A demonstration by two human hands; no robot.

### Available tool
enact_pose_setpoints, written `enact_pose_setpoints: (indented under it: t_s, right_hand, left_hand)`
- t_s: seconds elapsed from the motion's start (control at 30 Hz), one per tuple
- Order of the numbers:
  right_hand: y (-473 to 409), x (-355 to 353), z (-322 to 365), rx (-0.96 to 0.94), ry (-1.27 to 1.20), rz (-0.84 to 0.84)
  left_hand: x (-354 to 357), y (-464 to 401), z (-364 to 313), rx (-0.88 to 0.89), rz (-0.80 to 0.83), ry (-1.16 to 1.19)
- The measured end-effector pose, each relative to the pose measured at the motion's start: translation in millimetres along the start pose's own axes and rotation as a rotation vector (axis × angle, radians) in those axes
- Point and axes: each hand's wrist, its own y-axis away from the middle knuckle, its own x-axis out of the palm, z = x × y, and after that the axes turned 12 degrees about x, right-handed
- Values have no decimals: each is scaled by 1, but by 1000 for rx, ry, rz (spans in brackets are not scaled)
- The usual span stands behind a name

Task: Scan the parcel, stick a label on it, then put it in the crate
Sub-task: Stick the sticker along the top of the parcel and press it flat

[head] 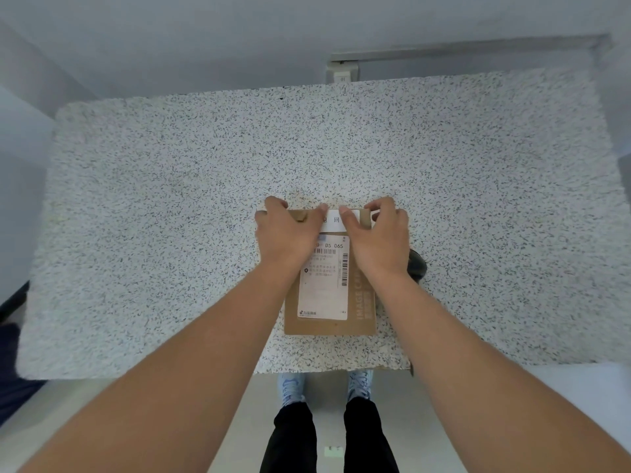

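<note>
1. Both thumbs pressing a white label (pixel 336 220) flat on the far end of the cardboard parcel (pixel 362 312); left hand (pixel 290 230) and right hand (pixel 377 233) spread, gripping nothing
2. Half hidden behind the right wrist: a dark object (pixel 418 264) (unidentifiable)
3. Lying flat near the front edge of a speckled table (pixel 170 199); grey wall (pixel 205 35) behind

One speckled table (pixel 170 216); one brown cardboard parcel (pixel 329 327) lying flat on it; two white labels on the parcel, namely one large printed shipping label (pixel 324 288) and one narrow strip label (pixel 336 220) at the far edge; two bare hands, left hand (pixel 290 230) and right hand (pixel 377 233), both pressed on the parcel; one dark object (pixel 418 264) partly hidden beside the right wrist; two light shoes (pixel 292 387) below the table edge
</note>
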Motion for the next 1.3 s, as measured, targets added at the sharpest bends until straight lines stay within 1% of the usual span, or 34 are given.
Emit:
enact_pose_setpoints:
  t_s: [0.1,0.23,0.33,0.43,0.5,0.6,0.73,0.83,0.9,1.07,1.17,1.3]
  right_hand:
    - [-2,2,1,-38,-16,-6]
    - [-4,0,-2,-44,-16,2]
    - [-5,-3,-2,-50,-11,21]
    - [-4,-8,-3,-38,-69,75]
    - [1,-10,-5,-32,-74,113]
    - [6,-12,-8,-48,-47,121]
    - [6,-13,-14,-46,-85,150]
    - [12,-15,-20,-48,-111,156]
    - [20,-16,-22,-80,-78,147]
    - [42,-23,-24,-241,100,115]
    - [58,-27,-30,-276,214,108]
    - [83,-31,-46,-338,306,93]
  left_hand:
    - [0,-1,4,4,5,7]
    - [-4,-2,9,18,11,41]
    - [-7,0,14,95,23,34]
    - [-9,5,18,172,56,16]
    - [-9,9,20,194,65,-1]
    - [-9,12,22,211,61,-4]
    - [-10,17,27,271,61,18]
    - [-13,29,34,330,102,-31]
    - [-16,37,39,364,145,-74]
    - [-28,56,47,426,228,-137]
    - [-38,70,50,499,272,-228]
    - [-44,89,58,602,349,-337]
